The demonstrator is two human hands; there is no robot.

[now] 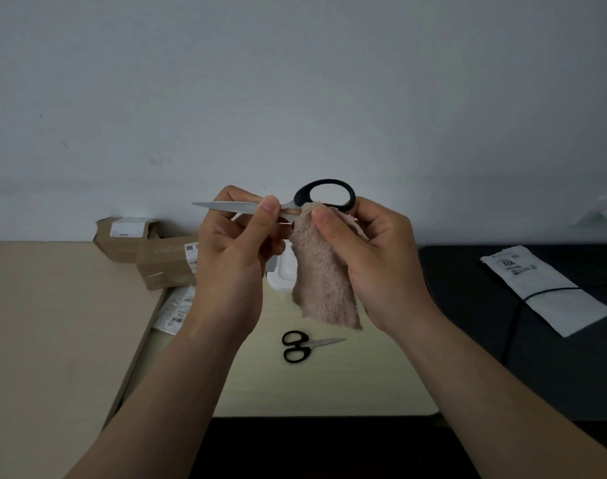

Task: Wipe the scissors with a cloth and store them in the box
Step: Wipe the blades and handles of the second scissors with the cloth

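Mid-frame, your left hand [233,247] pinches the scissors [226,206] by the blade while your right hand [371,257], fingers curled, clamps the cloth [326,285] near the pivot: wiping looks under way, and next you should draw cloth along the blade.

Left hand [233,252] and right hand [371,257] raised, fingers [234,194] curled, pinching.
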